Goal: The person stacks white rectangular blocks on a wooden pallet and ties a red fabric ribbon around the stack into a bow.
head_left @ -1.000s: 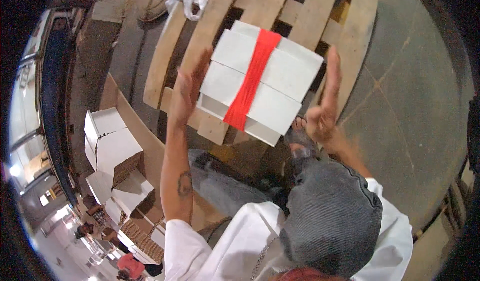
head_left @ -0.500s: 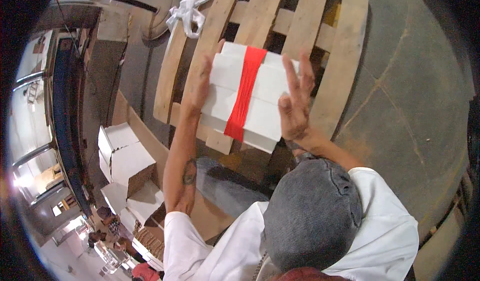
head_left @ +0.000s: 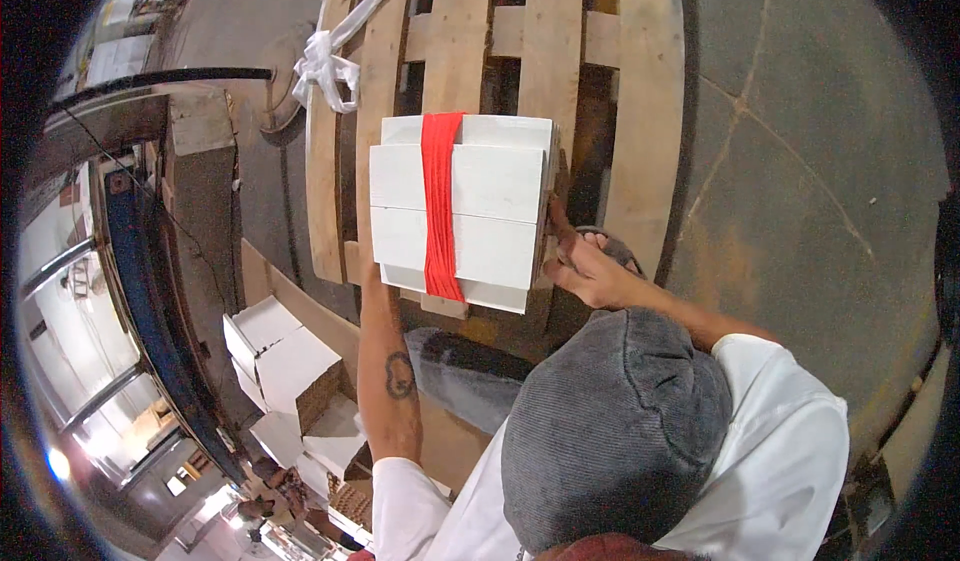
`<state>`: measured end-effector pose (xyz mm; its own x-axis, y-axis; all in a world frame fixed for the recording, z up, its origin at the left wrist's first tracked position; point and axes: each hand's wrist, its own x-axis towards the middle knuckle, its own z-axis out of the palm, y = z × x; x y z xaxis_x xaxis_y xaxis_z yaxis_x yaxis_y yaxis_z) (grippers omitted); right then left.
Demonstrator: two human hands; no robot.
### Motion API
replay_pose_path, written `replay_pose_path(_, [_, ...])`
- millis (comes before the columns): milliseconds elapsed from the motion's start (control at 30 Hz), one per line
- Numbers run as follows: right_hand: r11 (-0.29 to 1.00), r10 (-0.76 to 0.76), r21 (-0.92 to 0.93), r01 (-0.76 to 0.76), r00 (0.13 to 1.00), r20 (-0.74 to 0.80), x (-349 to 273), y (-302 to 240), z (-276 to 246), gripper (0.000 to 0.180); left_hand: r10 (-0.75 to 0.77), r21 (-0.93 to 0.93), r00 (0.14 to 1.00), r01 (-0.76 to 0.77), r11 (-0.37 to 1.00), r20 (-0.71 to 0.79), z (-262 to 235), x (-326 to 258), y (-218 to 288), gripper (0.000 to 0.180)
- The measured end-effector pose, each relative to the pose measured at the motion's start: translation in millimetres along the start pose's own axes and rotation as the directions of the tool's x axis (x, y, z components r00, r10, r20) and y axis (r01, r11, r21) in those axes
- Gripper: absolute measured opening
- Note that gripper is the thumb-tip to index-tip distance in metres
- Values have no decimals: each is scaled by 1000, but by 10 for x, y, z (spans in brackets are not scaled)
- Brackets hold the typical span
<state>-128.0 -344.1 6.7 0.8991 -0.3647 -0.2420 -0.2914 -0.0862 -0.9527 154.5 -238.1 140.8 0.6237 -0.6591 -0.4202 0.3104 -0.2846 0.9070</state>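
A bundle of white cardboard pieces [head_left: 495,186] is stacked in layers, with a red band [head_left: 440,211] wound round it left of its middle. It is in front of the near part of a wooden pallet [head_left: 650,111]; whether it rests on anything is hidden. My right hand [head_left: 600,273] is at the bundle's right edge, its fingers curled in and one finger running up along the side. My left forearm [head_left: 392,391] reaches up to the lower left edge, and the left hand is out of sight behind the bundle.
A knotted white strap [head_left: 325,69] is tied at the pallet's left edge. Open white cartons [head_left: 290,361] stand at lower left, beside brown cardboard. Behind my right hand shows a dark rounded thing [head_left: 622,249], partly hidden. A grey cap [head_left: 620,431] fills the lower middle.
The view has turned, and the bundle now appears more upright and further left. My right hand has dropped from spread fingers to its lower right edge. My left hand has gone behind it.
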Motion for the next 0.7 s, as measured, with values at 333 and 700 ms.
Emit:
replay_pose_path(333, [952, 147, -292, -87, 971, 188, -49, 28, -75, 70, 16, 4, 981, -16, 1000, -191, 76, -210, -281, 92])
replay_pose_path(700, [935, 68, 353, 41, 955, -289, 1459, -569, -1496, 62, -181, -367, 894, 19, 930, -411, 151, -65, -870, 94])
